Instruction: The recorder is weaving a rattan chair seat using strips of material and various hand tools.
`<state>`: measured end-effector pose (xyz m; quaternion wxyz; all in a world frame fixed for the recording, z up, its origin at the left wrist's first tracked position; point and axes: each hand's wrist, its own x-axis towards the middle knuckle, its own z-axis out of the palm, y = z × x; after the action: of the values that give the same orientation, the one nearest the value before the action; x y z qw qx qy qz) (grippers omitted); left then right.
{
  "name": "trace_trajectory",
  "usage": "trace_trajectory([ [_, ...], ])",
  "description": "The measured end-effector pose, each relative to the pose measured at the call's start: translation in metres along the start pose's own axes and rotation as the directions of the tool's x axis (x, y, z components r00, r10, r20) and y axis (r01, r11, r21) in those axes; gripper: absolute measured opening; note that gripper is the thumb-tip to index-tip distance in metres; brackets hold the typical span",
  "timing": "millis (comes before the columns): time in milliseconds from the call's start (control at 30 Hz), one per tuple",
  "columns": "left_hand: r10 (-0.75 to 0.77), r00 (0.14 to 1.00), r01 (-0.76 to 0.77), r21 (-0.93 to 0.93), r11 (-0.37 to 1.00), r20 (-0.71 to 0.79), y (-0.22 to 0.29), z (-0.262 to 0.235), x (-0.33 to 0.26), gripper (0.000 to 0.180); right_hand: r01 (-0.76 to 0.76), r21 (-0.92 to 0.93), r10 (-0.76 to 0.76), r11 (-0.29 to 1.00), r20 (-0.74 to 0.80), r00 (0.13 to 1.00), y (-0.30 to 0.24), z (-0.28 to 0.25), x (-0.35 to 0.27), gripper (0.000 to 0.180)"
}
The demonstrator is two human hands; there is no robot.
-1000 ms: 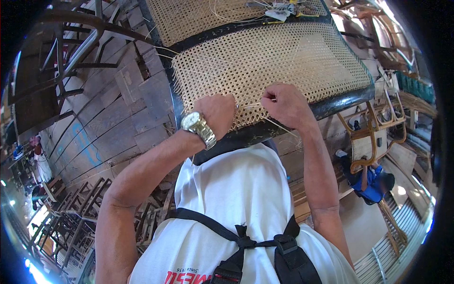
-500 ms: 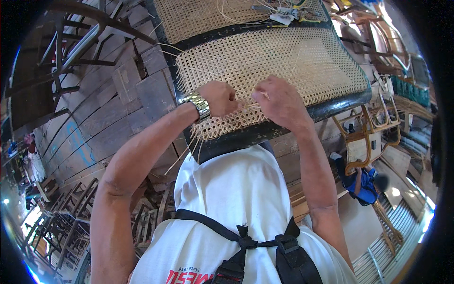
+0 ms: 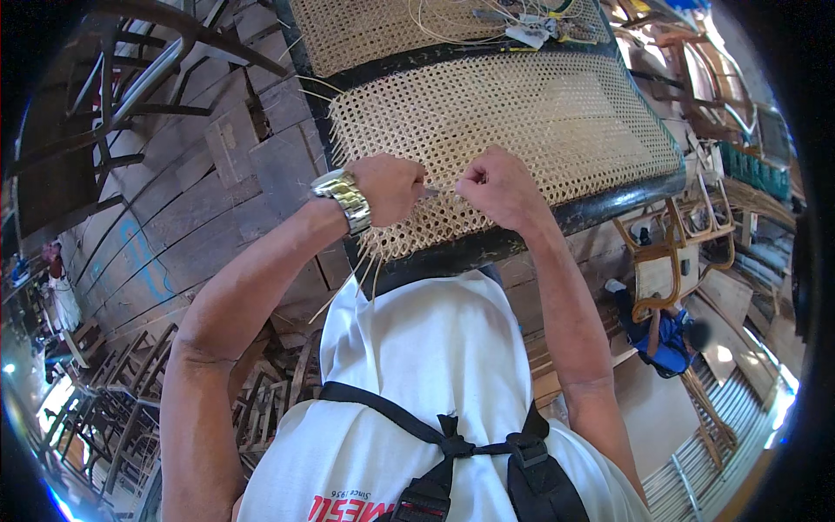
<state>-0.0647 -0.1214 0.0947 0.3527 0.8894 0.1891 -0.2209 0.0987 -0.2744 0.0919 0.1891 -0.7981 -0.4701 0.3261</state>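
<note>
Since the earlier frames both hands have slid a little toward the left of the frame along the near edge of the pale woven cane seat panel (image 3: 487, 130), and the left hand (image 3: 389, 187), with its silver metal wristwatch (image 3: 344, 198), now sits lower on the weave than it did a second ago. The left hand is curled into a loose fist on the mesh at centre frame; something thin and dark seems to poke out between thumb and finger, but I cannot tell what it grasps. The right hand (image 3: 497, 184) is clenched just beside it, knuckles up, pinching at the weave or a thin cane strand, though the strand itself is too fine to make out inside the grip. The panel lies stretched in a dark curved wooden seat frame (image 3: 609, 202) across the upper middle of the picture. As for progress, most of the open hexagonal mesh looks finished and even across the panel; what appears unfinished is the near-left corner, where loose pale cane strand ends (image 3: 358, 277) hang below the frame rail, untrimmed and untied. More stray strands stick out along the left rail. At the top of the frame small tools and coiled cane (image 3: 531, 26) lie on a second woven panel.
</note>
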Motion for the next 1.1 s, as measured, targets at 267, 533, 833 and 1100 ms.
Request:
trace_trajectory([
  [267,0.015,0.997,-0.038,0.339,0.94,0.071,0.043,-0.018,0.014,0.024,-0.11,0.085,0.105,0.99,0.063,0.993,-0.009,-0.011,0.003,0.016],
  [533,-0.016,0.998,0.003,0.212,0.977,0.061,0.021,0.018,0.022,0.019,-0.084,-0.022,0.086,0.996,0.193,0.977,-0.016,-0.002,0.01,0.019],
  [833,-0.103,0.995,0.1,-0.105,0.989,-0.016,0.005,0.021,0.021,0.042,0.09,-0.298,-0.082,0.95,0.04,0.996,-0.015,0.006,-0.009,0.016],
  [1100,-0.059,0.985,0.113,0.352,0.929,-0.161,-0.071,-0.076,-0.026,0.054,0.161,-0.222,-0.16,0.962,0.022,0.987,-0.031,-0.013,-0.029,0.022],
])
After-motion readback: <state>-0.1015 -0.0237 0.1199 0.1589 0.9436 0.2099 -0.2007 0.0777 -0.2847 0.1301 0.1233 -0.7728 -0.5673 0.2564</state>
